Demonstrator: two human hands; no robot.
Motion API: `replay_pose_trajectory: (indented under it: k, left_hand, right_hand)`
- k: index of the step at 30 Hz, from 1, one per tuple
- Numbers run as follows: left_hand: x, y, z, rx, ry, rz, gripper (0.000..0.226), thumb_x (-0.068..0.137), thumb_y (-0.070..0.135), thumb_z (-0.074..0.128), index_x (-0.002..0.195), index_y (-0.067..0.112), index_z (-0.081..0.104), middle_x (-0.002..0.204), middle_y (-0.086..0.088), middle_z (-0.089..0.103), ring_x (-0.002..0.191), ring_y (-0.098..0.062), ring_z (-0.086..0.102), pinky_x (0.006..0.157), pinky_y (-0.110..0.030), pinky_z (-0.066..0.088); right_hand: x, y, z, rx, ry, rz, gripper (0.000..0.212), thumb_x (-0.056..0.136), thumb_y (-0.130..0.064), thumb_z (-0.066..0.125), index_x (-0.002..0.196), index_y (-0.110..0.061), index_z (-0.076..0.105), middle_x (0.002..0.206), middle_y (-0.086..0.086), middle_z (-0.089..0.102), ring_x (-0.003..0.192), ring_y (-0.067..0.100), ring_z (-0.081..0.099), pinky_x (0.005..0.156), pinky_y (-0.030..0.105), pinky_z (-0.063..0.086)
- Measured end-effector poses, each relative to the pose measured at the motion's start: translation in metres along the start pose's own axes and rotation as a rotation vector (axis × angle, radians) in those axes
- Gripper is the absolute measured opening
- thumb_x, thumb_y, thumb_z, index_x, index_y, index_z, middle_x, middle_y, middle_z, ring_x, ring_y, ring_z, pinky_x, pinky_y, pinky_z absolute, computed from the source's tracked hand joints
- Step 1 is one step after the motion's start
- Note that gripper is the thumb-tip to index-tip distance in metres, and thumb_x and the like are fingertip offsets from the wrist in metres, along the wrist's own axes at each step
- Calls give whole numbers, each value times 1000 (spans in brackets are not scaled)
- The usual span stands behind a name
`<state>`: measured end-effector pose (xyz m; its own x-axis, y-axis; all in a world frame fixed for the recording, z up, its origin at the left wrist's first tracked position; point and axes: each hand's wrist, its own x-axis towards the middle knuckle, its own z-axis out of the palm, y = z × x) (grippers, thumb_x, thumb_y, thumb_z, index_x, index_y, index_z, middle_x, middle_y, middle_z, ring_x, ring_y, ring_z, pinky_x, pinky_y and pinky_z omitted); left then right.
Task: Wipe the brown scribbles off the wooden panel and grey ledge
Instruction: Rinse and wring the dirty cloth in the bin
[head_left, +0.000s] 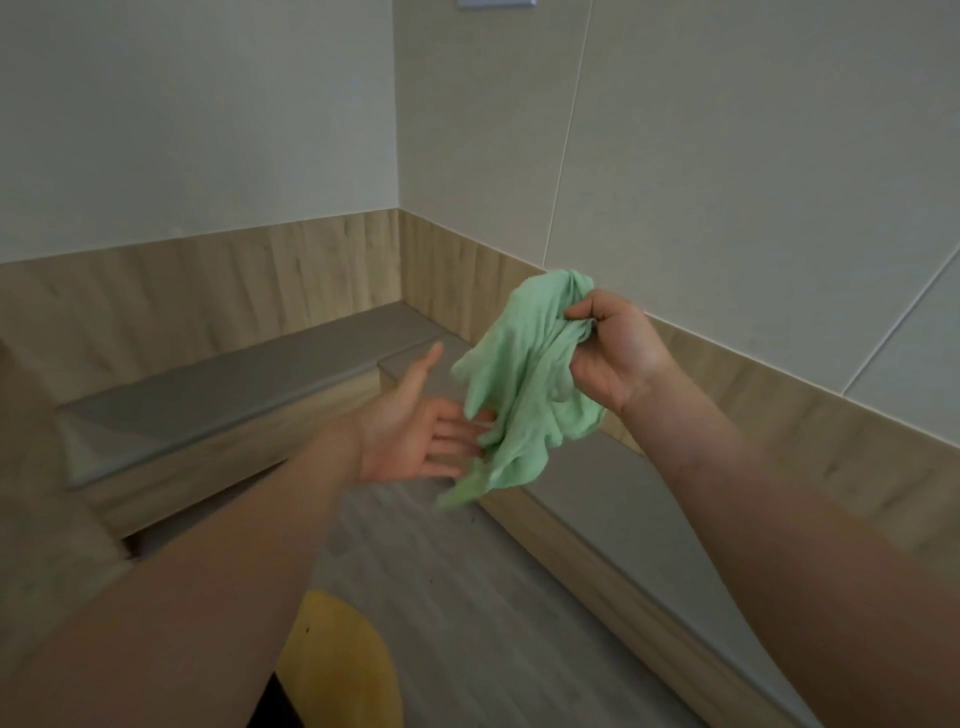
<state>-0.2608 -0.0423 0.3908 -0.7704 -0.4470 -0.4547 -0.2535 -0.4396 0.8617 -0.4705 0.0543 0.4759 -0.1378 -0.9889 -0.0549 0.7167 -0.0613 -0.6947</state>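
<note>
My right hand (613, 353) grips the top of a crumpled light green cloth (524, 384), which hangs down in front of me. My left hand (415, 415) is held palm up with straight fingers, its fingertips under the cloth's lower folds. Behind both hands a grey ledge (249, 384) runs along two walls and meets in the corner. A wooden panel (208, 291) rises above the ledge on the left wall and continues along the right wall. No brown scribbles show on the visible parts of the panel or ledge.
Pale tiled walls (727, 156) stand above the panel. The floor (467, 597) is grey wood-look planking. A yellow rounded object (337, 665) sits at the bottom edge beneath my left forearm. The ledge front is faced in light wood.
</note>
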Motion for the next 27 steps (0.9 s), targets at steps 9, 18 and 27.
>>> replay_pose_trajectory:
  k: [9,18,27]
  left_hand:
    - [18,52,19,25,487,416,19,106,22,43,112,18,60,99,-6,74,92,-22,72,92,-40,51]
    - [44,78,-27,266,762,432,53,84,43,35,118,12,62,105,-13,74,90,-29,75,90,-54,59]
    - [32,71,-18,204,926,519,35,86,38,43,102,14,63,103,-14,67,97,-35,67,88,-54,57]
  right_hand:
    - [9,-14,-33,-264,193,75,44,91,8,31,122,8,61,109,24,73,97,36,76,78,48,64]
    - [8,-23,-86,-625,343,146,22,97,-25,60,103,-5,67,102,14,70,93,27,69,84,39,59]
    - [6,-21,-85,-909,401,-207,19,103,-24,62,104,-9,74,93,5,75,92,21,72,81,37,62]
